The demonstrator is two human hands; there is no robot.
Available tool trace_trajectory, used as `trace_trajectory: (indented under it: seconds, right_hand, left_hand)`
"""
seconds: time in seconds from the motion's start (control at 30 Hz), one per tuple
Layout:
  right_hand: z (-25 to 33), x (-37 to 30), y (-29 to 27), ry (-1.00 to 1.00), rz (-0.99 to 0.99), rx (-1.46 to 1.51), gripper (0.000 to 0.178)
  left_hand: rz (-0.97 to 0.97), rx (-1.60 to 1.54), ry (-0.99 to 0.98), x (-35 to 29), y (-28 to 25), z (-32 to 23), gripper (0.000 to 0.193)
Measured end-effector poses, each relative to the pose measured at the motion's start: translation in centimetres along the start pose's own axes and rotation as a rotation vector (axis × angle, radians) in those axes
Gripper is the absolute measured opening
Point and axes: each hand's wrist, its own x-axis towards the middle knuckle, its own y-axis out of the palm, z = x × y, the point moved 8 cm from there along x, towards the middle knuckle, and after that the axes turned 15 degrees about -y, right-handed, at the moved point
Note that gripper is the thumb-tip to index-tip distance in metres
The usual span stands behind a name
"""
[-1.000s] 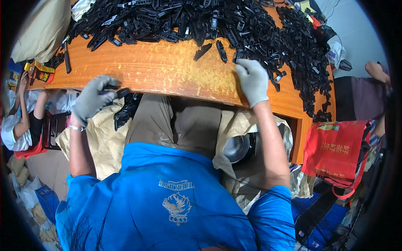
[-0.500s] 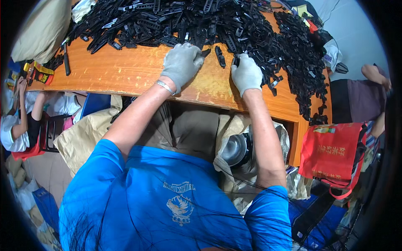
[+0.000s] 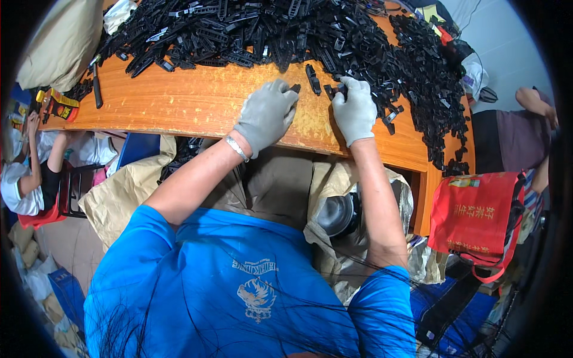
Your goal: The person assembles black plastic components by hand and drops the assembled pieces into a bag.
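now both gloved hands, left hand (image 3: 267, 114) and right hand (image 3: 355, 109), touch black clips (image 3: 314, 80)

Small black plastic clips at my gloved fingertips, at the near edge of the heap.

I see one short black clip (image 3: 295, 88) lying flat on the orange table, touching my left hand's fingertips; another black piece (image 3: 340, 89) sits under my right hand's fingers. A longer black strip (image 3: 312, 79) lies loose between them, angled, just beside the big black pile (image 3: 286, 30) spread along the table's far side.
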Motion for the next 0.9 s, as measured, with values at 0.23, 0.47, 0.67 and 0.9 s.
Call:
trace_trajectory:
  seconds: [0.23,0.47,0.67,0.9]
  right_hand:
    - [4.8,-2.3,-0.7,-0.068,0.261,0.229,0.027]
    - [5.0,-3.7,0.6,0.000,0.402,0.196,0.021]
    - [5.6,-3.1,-0.2,0.045,0.326,0.290,0.020]
    - [7.3,-2.3,1.1,-0.061,0.330,0.298,0.020]
  left_hand:
    - [0.107,-0.107,-0.002,0.4,-1.5,-0.1,0.034]
    - [0.069,0.111,0.281,2.5,-0.9,0.4,0.012]
    - [0.200,-0.090,0.063,0.7,-0.5,3.2,0.019]
    - [0.155,-0.138,0.033,0.3,0.0,4.7,0.020]
